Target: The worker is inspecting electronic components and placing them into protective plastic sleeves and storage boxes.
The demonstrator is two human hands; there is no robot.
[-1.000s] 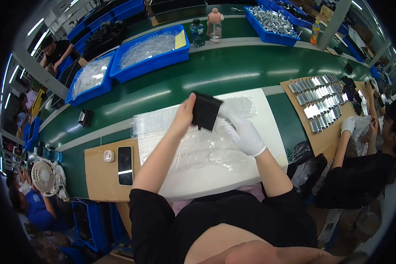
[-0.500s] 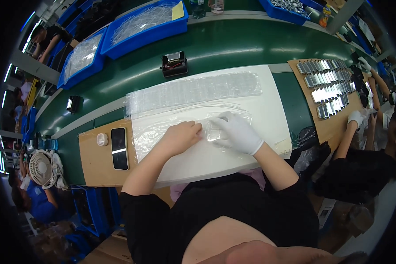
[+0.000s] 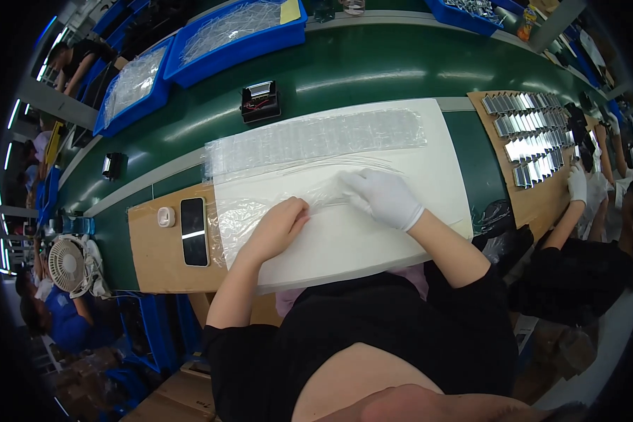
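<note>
My bare left hand (image 3: 278, 228) is closed in a pinch at the near edge of a clear plastic film (image 3: 323, 191). My right hand (image 3: 385, 200), in a white glove, grips the film's other side; its fingertips are slightly blurred. The film stretches between both hands, low over a thick white board (image 3: 344, 250). Farther back on the board lies a long row of flat clear plastic pieces (image 3: 316, 141). More crinkled clear film (image 3: 240, 219) lies to the left of my left hand.
A phone (image 3: 194, 232) and a small white case (image 3: 166, 216) rest on cardboard at left. Blue bins (image 3: 245, 62) of clear pieces and an open black box (image 3: 261, 105) stand beyond. At right, a co-worker's gloved hand (image 3: 577, 184) is beside rows of shiny metal parts (image 3: 531, 126).
My left hand has moved a little left and nearer to me, my right hand slightly right. The flat clear piece beneath my right fingers now shows as film stretched between the hands.
</note>
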